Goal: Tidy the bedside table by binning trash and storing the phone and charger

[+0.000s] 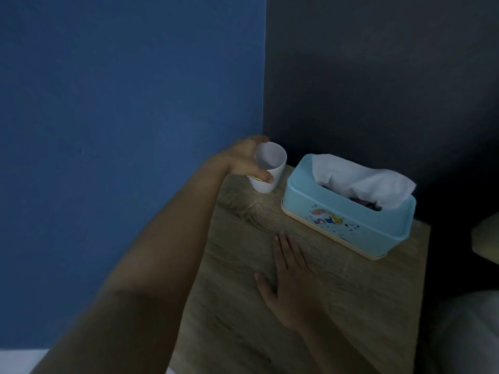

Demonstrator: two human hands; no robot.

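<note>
A white cup [270,168] with a small printed picture stands upright at the far left corner of the wooden bedside table [337,306]. My left hand [243,160] is wrapped around the cup's left side, thumb on its front. My right hand [291,273] lies flat, palm down, on the middle of the table top, holding nothing. No phone, charger or trash shows in this view.
A light blue tissue box [348,209] with a white tissue sticking out stands at the back right of the table. A blue wall [121,117] is on the left and a dark panel [378,76] behind. Pale bedding [486,238] shows at the right edge.
</note>
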